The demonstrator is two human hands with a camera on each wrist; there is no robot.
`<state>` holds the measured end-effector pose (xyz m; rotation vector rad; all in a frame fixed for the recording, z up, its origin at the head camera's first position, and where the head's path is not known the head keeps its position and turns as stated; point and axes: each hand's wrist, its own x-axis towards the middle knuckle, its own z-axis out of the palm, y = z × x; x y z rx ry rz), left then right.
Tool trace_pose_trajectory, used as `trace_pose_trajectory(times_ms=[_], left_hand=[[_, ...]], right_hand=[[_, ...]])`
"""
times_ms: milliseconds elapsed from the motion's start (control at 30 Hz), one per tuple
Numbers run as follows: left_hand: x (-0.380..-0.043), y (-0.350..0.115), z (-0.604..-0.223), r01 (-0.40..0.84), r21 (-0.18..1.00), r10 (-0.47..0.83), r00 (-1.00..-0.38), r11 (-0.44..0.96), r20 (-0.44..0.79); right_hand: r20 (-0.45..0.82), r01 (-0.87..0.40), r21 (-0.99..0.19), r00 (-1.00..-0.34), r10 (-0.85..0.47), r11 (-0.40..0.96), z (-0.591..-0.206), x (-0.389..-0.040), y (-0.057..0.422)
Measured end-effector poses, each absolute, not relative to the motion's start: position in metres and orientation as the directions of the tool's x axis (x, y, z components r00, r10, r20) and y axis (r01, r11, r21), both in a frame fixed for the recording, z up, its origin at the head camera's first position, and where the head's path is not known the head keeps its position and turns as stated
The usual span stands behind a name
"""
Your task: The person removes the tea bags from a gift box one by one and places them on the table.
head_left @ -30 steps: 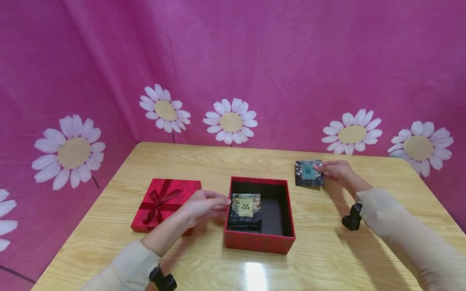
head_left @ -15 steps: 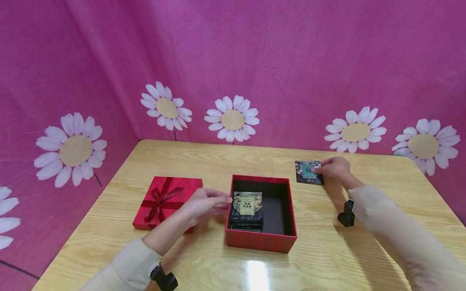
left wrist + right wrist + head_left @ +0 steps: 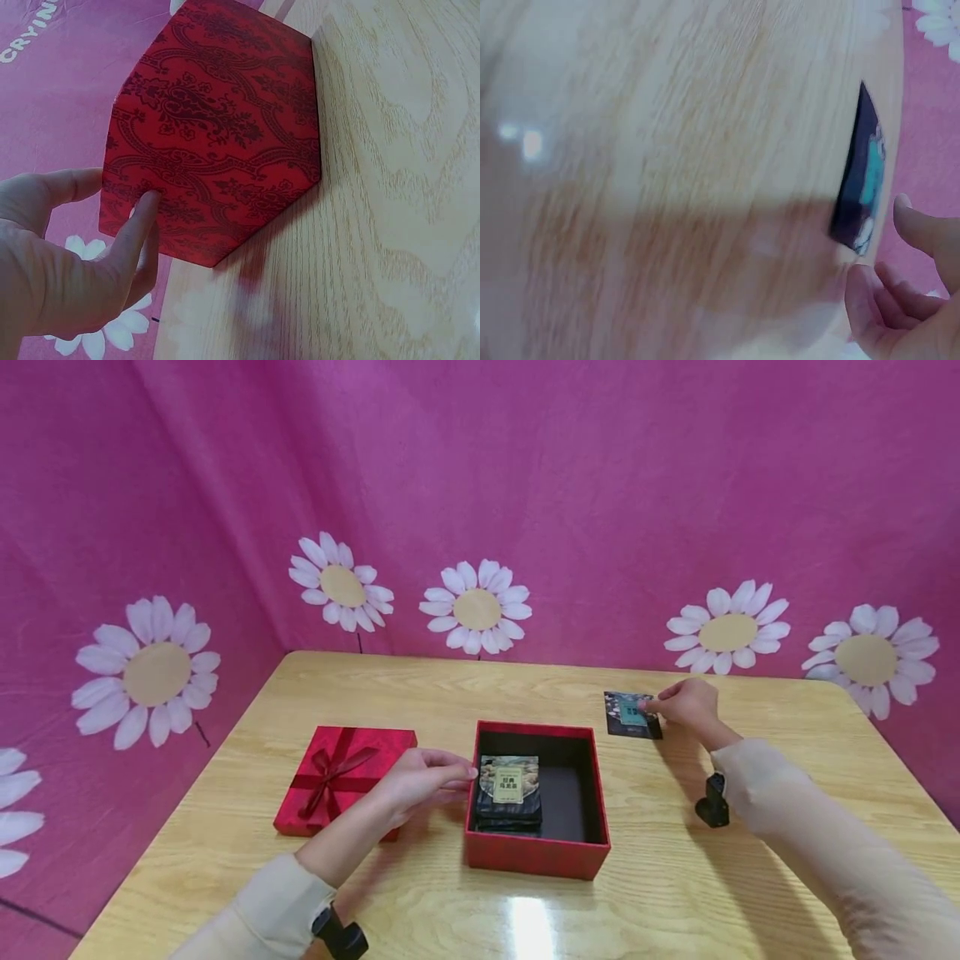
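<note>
An open red gift box (image 3: 536,857) with a dark inside stands mid-table. Dark tea packets (image 3: 508,793) lie stacked in its left half, a pale label on the top one. My left hand (image 3: 420,783) grips the box's left wall at the rim; in the left wrist view, fingers press the patterned outer side. To the right of the box, a dark tea packet with a teal label (image 3: 632,717) lies on the table. My right hand (image 3: 688,706) is at its right edge, fingertips over it. In the right wrist view, thumb and fingers stand apart beside the packet.
A red lid with a ribbon bow (image 3: 341,777) lies on the wooden table (image 3: 420,910), left of the box and partly behind my left forearm. A pink curtain with daisies (image 3: 480,485) hangs behind the table's far edge.
My right hand has shifted slightly left, and the teal-labelled tea packet has moved a little left with it and now looks thinner. My left hand has stayed at the box.
</note>
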<state>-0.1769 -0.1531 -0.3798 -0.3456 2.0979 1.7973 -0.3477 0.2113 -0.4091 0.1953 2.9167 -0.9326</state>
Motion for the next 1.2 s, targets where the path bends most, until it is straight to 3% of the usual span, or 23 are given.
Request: trace_pose_trajectory(times_ms=[200,300,467,733,1200], left_hand=[[-0.176,-0.155,-0.382,-0.389,0.91,0.061,-0.914,0.142,-0.401],[-0.175,-0.154,-0.383,-0.366,0.923,0.074,-0.923,0.121,-0.376],[-0.175,-0.151,-0.384,-0.369,0.923,0.05,-0.925,0.109,-0.376],[-0.176,-0.15,-0.383,-0.354,0.926,0.015,-0.933,0.131,-0.359],[-0.175,-0.149,-0.382,-0.386,0.903,-0.013,-0.92,0.186,-0.391]], right_hand=[[-0.054,0.036,-0.541,-0.998,0.007,0.84,-0.395,-0.336,0.209],[-0.087,0.019,-0.573,-0.996,-0.037,0.819,-0.388,-0.329,0.209],[-0.221,0.069,-0.699,-0.967,-0.124,0.712,-0.379,-0.315,0.203],[-0.292,0.093,-0.824,-0.915,-0.278,0.559,-0.364,-0.296,0.189],[-0.386,0.227,-0.903,-0.802,-0.455,0.365,-0.332,-0.269,0.17]])
